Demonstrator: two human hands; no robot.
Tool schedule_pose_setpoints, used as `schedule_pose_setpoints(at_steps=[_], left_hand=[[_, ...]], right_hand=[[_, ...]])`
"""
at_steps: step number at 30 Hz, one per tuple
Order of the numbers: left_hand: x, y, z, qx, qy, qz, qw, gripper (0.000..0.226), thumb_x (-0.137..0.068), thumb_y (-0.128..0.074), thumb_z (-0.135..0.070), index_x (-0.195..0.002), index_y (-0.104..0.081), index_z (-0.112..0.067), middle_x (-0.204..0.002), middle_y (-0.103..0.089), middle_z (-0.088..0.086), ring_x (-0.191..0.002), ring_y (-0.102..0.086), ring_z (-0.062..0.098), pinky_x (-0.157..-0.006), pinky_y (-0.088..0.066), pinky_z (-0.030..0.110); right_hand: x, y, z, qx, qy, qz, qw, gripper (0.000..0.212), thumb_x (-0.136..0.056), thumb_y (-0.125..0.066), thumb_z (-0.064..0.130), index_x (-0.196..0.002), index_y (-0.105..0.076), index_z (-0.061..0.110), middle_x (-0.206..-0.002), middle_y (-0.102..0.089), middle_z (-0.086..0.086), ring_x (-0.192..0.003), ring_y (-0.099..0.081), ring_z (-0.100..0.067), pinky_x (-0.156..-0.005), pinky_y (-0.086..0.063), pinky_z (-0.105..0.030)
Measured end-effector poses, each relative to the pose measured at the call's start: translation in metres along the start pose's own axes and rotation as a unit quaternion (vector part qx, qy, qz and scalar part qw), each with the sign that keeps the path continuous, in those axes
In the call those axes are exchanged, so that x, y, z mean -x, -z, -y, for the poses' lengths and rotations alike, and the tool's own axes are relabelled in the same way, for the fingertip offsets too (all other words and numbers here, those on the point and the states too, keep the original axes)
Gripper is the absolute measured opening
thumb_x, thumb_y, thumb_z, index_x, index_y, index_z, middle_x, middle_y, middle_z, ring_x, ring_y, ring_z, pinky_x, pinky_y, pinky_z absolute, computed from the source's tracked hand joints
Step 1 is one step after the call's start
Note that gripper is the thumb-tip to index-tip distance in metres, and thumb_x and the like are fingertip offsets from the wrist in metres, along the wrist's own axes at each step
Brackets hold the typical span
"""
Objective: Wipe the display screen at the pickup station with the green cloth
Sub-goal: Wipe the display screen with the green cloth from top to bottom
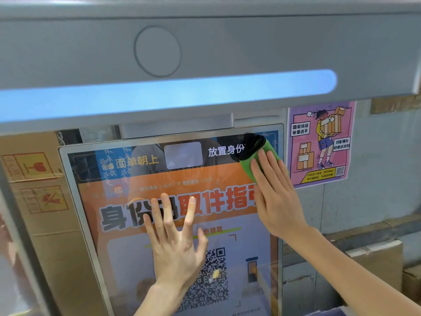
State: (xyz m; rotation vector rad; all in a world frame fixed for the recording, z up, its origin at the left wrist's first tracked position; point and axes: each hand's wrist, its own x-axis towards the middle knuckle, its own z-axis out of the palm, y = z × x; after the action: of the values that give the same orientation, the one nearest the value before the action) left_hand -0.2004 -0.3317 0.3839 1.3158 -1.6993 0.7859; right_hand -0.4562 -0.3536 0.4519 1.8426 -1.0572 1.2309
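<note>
Right hand (276, 197) presses green cloth (255, 156) flat on display screen (141, 226) — left hand (175, 242) fingers splayed.

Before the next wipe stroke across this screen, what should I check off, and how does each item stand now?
1. Green cloth under the right hand: ok, pressed flat at the upper right corner.
2. Cloth touching the display screen: ok.
3. Left hand clear of the wipe path: not ok, it lies spread on mid-screen.
4. Pink poster clear of the cloth: ok, apart.
5. Screen already clean: cannot tell, reflections hide smears.
</note>
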Motion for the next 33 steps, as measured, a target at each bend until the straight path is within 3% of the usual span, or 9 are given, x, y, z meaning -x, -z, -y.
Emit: schedule_pose_setpoints(at_steps=[6, 13, 19, 22, 28, 33], left_hand=[[0.001, 0.000, 0.005, -0.008, -0.010, 0.009, 1.000, 0.073, -0.094, -0.047, -0.039, -0.163, -0.026, -0.024, -0.170, -0.006, 0.027, -0.158, -0.005, 0.048, -0.124, -0.013, 0.069], [0.002, 0.001, 0.006, -0.016, -0.010, 0.013, 1.000, 0.073, -0.094, -0.047, -0.040, -0.163, -0.028, -0.023, -0.170, -0.006, 0.027, -0.158, -0.005, 0.048, -0.124, -0.015, 0.069], [0.003, 0.005, 0.009, -0.014, -0.014, 0.023, 1.000, 0.071, -0.095, -0.048, -0.041, -0.162, -0.031, -0.024, -0.171, -0.007, 0.025, -0.158, -0.007, 0.047, -0.124, -0.017, 0.068], [0.004, 0.006, 0.008, -0.017, -0.013, 0.026, 0.999, 0.071, -0.096, -0.048, -0.041, -0.162, -0.030, -0.025, -0.171, -0.008, 0.025, -0.158, -0.007, 0.048, -0.123, -0.019, 0.068], [0.005, 0.008, 0.009, -0.026, -0.014, 0.034, 0.999, 0.072, -0.096, -0.048, -0.041, -0.164, -0.026, -0.026, -0.171, -0.006, 0.025, -0.158, -0.007, 0.048, -0.123, -0.020, 0.068], [0.006, 0.012, 0.015, -0.043, -0.032, 0.049, 0.997, 0.081, -0.092, -0.052, -0.043, -0.165, -0.020, -0.027, -0.171, -0.005, 0.025, -0.159, -0.007, 0.046, -0.123, -0.021, 0.066]], right_hand=[[0.046, -0.012, 0.000, 0.028, 0.089, 0.045, 0.995, 0.062, -0.108, -0.043, 0.012, -0.165, -0.021, 0.013, -0.175, -0.014, -0.005, -0.160, -0.019, -0.029, -0.131, -0.019, -0.048], [-0.024, -0.009, 0.027, -0.030, 0.004, -0.014, 0.999, 0.064, -0.102, -0.046, 0.000, -0.163, -0.026, 0.007, -0.172, -0.021, -0.013, -0.161, -0.014, -0.030, -0.132, -0.011, -0.048], [0.017, -0.020, 0.027, 0.001, 0.126, 0.053, 0.991, 0.092, -0.086, -0.063, -0.017, -0.164, -0.023, 0.012, -0.172, -0.020, -0.007, -0.161, -0.014, -0.029, -0.133, -0.010, -0.046], [0.011, -0.010, 0.023, 0.012, 0.146, 0.064, 0.987, 0.079, -0.092, -0.051, -0.009, -0.164, -0.025, 0.012, -0.172, -0.022, -0.008, -0.161, -0.016, -0.028, -0.133, -0.011, -0.044], [-0.039, -0.009, 0.047, -0.036, 0.039, 0.011, 0.999, 0.069, -0.095, -0.041, -0.004, -0.162, -0.029, 0.007, -0.171, -0.023, -0.010, -0.161, -0.014, -0.028, -0.133, -0.009, -0.045], [0.010, -0.021, 0.050, -0.023, 0.131, 0.073, 0.988, 0.076, -0.091, -0.041, -0.007, -0.163, -0.025, 0.011, -0.171, -0.024, -0.009, -0.161, -0.016, -0.029, -0.132, -0.013, -0.046]])
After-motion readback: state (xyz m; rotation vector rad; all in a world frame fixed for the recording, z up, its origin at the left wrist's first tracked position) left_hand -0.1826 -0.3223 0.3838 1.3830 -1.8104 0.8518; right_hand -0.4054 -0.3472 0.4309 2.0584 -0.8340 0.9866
